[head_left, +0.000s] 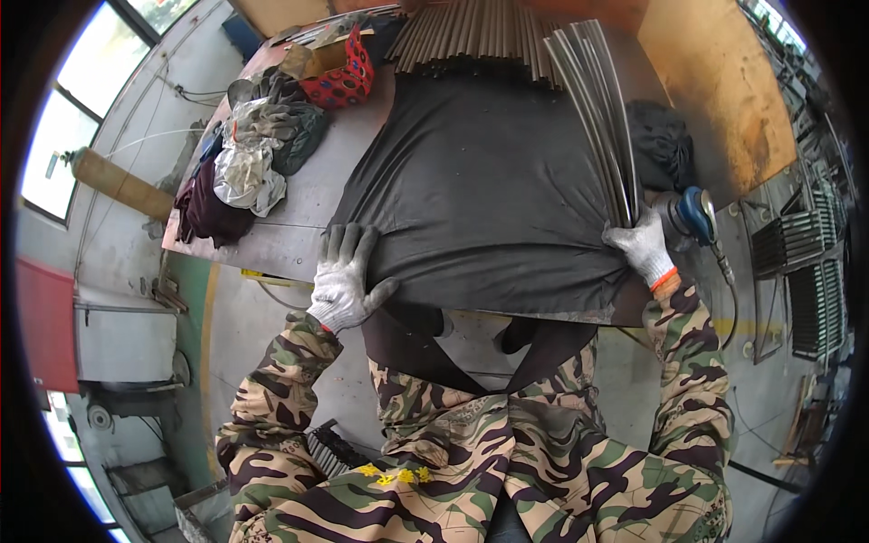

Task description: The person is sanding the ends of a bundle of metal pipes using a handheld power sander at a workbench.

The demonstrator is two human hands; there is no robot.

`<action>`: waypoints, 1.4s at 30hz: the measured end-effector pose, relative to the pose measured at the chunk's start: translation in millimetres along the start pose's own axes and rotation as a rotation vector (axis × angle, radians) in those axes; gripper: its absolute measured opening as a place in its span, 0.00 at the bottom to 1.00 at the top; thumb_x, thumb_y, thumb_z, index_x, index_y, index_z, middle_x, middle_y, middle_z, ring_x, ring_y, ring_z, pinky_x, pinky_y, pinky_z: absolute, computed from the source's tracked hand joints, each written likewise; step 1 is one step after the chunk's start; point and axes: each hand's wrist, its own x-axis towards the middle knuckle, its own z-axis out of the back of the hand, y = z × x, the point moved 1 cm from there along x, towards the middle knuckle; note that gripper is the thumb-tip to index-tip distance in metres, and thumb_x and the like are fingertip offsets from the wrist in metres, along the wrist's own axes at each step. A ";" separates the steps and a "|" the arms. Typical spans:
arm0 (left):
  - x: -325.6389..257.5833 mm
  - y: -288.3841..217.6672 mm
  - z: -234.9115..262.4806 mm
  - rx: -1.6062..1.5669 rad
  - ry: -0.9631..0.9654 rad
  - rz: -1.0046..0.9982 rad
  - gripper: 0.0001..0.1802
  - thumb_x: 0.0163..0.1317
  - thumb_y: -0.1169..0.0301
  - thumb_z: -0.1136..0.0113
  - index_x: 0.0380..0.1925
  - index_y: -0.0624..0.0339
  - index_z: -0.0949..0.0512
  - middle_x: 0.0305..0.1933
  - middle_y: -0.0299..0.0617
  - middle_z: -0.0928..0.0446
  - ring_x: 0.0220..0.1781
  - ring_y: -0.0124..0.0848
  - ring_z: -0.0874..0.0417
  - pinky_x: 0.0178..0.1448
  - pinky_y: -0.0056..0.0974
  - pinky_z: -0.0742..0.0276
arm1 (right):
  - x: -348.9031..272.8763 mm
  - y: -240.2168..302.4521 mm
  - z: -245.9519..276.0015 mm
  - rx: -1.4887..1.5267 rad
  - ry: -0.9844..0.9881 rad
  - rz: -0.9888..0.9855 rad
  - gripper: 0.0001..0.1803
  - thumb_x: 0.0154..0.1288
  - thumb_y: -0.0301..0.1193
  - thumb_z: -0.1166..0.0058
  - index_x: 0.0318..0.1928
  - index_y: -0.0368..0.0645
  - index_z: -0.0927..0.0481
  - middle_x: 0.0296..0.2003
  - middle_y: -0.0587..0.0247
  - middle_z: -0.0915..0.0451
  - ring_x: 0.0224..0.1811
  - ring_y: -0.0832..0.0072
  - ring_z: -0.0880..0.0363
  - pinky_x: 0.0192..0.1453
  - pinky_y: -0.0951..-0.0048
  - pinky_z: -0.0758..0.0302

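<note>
Head view: left hand (344,285) rests at cloth's (480,172) edge.

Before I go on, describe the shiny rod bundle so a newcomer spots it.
Find the black cloth spread across the table. Along the cloth's right side, a narrow bundle of long rods fans out from near the right hand. Its silvery shine sets it apart from the darker, brownish rods at the far end.
</note>
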 end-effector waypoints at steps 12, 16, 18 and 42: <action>24.3 -51.5 -13.9 -0.084 0.026 -0.290 0.51 0.60 0.45 0.30 0.80 0.58 0.34 0.83 0.66 0.40 0.85 0.69 0.45 0.88 0.69 0.55 | 41.9 42.8 13.4 0.354 -0.109 0.154 0.23 0.56 0.16 0.26 0.54 0.34 0.13 0.38 0.63 0.09 0.35 0.77 0.13 0.40 0.76 0.17; 7.5 -59.0 0.2 -0.108 0.016 -0.274 0.53 0.56 0.44 0.28 0.78 0.61 0.32 0.80 0.62 0.36 0.83 0.66 0.41 0.88 0.68 0.52 | 38.3 15.0 -13.3 0.378 -0.174 0.167 0.15 0.58 0.16 0.32 0.48 0.36 0.12 0.36 0.62 0.09 0.32 0.74 0.12 0.36 0.74 0.18; 5.1 -57.4 1.7 -0.113 0.012 -0.258 0.54 0.54 0.45 0.28 0.78 0.62 0.32 0.79 0.62 0.35 0.83 0.67 0.41 0.88 0.69 0.52 | 27.6 -18.2 -18.8 0.348 -0.211 0.131 0.12 0.58 0.17 0.31 0.44 0.36 0.11 0.35 0.62 0.10 0.34 0.73 0.11 0.40 0.73 0.17; 158.5 -176.2 74.1 -1.710 -0.563 -0.015 0.27 0.65 0.80 0.33 0.63 0.73 0.29 0.49 0.61 0.13 0.50 0.48 0.09 0.62 0.50 0.13 | 30.9 118.9 -104.5 -0.290 0.045 0.253 0.22 0.56 0.35 0.31 0.53 0.49 0.16 0.42 0.50 0.10 0.49 0.45 0.12 0.54 0.52 0.15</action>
